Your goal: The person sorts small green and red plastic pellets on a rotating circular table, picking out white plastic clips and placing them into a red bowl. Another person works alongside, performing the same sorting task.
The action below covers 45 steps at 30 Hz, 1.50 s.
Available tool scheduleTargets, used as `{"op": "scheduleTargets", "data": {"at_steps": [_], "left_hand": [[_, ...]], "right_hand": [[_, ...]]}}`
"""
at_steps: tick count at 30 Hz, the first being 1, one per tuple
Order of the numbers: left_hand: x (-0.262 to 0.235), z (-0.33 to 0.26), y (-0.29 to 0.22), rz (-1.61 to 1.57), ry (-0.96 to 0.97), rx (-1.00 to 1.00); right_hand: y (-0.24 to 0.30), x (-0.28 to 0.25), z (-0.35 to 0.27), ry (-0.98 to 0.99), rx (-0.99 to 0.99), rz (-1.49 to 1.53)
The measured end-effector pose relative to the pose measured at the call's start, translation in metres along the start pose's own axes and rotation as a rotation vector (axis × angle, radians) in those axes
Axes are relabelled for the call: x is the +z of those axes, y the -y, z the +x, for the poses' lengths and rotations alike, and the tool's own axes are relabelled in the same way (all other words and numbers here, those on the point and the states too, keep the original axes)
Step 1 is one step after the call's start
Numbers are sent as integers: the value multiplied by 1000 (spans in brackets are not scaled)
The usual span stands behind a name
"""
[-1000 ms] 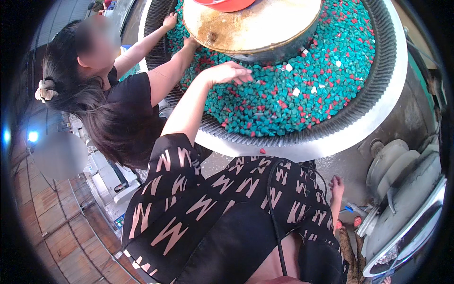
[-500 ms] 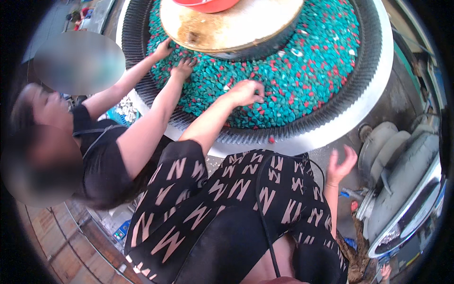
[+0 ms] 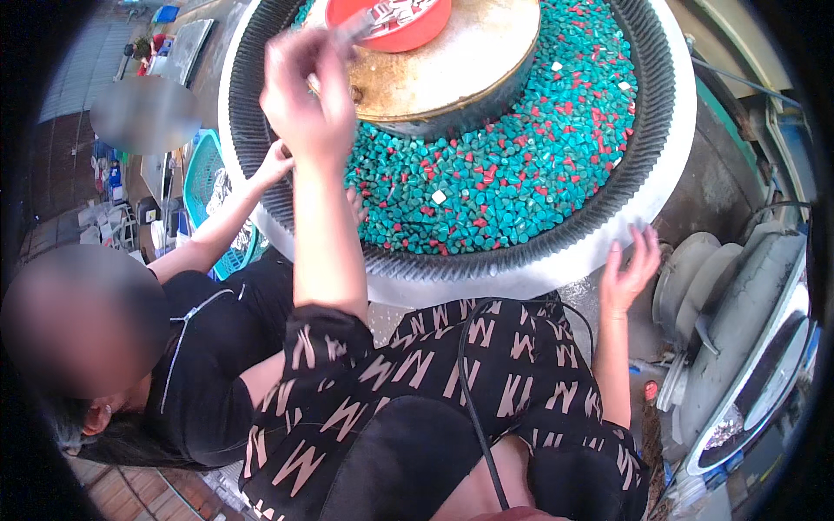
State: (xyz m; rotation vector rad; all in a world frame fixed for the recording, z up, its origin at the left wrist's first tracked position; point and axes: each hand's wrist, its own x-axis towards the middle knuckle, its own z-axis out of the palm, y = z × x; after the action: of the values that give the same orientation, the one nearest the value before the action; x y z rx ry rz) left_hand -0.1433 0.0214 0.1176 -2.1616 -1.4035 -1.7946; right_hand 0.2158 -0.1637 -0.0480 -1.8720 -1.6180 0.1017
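Note:
A big round tub (image 3: 556,269) with a white rim and a ribbed black wall holds teal and red cone-shaped pellets (image 3: 521,165). On its brass-coloured centre hub (image 3: 460,69) sits a red bowl (image 3: 408,30) with small metal pieces in it. My left hand (image 3: 306,95) is raised over the tub near the red bowl, blurred, fingers pinched on a small grey piece. My right hand (image 3: 630,269) is open, fingers spread, touching the white rim at the right. A co-worker in a black top (image 3: 217,347) reaches into the tub, one hand (image 3: 276,165) on the ribbed wall.
A teal plastic basket (image 3: 201,187) stands beside the tub on the left. Grey round machine housings (image 3: 738,304) crowd the right side. A black cable (image 3: 473,382) runs down my patterned clothing. Brick floor (image 3: 130,495) shows at the lower left.
My left hand has lifted off the pellets and risen toward the red bowl. My right hand has come up to the white rim. The co-worker's head has dropped lower in the view.

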Motion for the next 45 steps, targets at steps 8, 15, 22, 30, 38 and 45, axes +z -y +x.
{"op": "scheduleTargets", "data": {"at_steps": [8, 15, 22, 30, 38, 45], "left_hand": [[91, 40, 20, 145, 406, -227], [217, -137, 28, -20, 1212, -176], [251, -215, 93, 280, 1683, -325], [192, -228, 152, 250, 2119, -287], [167, -268, 138, 525, 1981, -471], [159, -245, 74, 663, 1797, -929]], "right_hand": [[-118, -45, -88, -82, 462, -228], [-87, 12, -251, 857, 799, 245], [19, 8, -287, 359, 1292, 627], [57, -50, -237, 708, 1023, 498], [-56, -92, -156, 825, 897, 352], [-232, -129, -71, 1006, 909, 655]]}}
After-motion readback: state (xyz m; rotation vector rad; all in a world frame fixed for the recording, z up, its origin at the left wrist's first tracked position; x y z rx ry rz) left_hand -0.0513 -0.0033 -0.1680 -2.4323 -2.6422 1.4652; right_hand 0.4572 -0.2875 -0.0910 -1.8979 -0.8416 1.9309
